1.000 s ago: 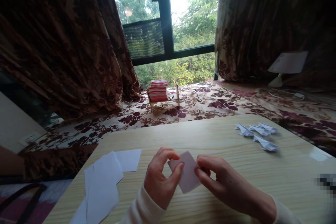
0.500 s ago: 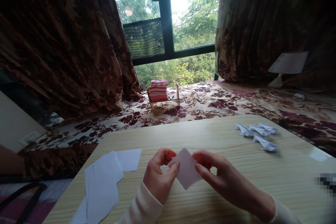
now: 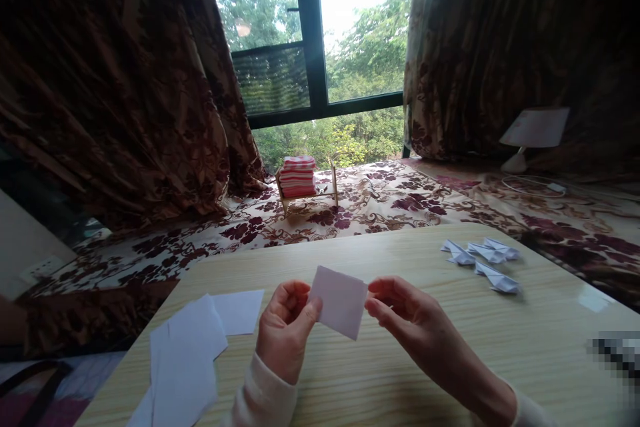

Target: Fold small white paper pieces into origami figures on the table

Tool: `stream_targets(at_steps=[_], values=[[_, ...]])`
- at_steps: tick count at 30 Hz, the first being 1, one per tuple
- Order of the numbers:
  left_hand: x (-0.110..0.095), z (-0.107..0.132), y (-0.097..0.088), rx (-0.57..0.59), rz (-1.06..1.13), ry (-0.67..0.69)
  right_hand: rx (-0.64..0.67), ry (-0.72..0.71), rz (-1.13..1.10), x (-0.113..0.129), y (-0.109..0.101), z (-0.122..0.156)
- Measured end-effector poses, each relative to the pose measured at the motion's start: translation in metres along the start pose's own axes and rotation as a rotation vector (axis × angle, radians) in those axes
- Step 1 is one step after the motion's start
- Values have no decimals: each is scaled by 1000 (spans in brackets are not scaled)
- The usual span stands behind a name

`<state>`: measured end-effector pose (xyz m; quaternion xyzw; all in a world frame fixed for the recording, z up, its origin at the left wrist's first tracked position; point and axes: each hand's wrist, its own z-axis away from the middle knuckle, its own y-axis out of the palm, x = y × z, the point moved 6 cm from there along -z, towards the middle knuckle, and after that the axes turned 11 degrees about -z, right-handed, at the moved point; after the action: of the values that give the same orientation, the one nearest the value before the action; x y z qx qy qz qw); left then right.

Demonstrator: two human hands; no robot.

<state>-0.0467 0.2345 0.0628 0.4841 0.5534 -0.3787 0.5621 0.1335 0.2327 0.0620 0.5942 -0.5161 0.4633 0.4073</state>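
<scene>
A small square of folded white paper (image 3: 341, 301) is held up over the table, tilted. My left hand (image 3: 286, 327) is closed on its left edge, thumb in front and fingers behind. My right hand (image 3: 407, 317) is at the paper's right edge, with thumb and index fingertips slightly apart. Those tips are at or just touching the edge; no firm grip shows. Several folded white paper pieces (image 3: 483, 260) with pointed ends lie at the table's far right. White paper sheets (image 3: 187, 353) overlap on the left, beside my left hand.
The pale wooden table (image 3: 380, 380) has rounded far corners. Beyond it, a flowered cloth (image 3: 380, 207) bears a small stand with folded red-and-white cloths (image 3: 298, 177) and a white lamp (image 3: 536, 128). A blurred patch (image 3: 617, 350) covers something at the right edge.
The paper has turned from corner-up to nearly square-on and moved slightly left and up with my left hand. My right fingertips have loosened at its right side. The camera view has shifted slightly.
</scene>
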Motion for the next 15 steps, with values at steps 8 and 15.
stream_targets(at_steps=[8,15], values=[[2,2,3,52,-29,19,-40,-77,-7,9,0,1],[2,8,14,255,-81,60,-5,-20,-58,3,0,0]])
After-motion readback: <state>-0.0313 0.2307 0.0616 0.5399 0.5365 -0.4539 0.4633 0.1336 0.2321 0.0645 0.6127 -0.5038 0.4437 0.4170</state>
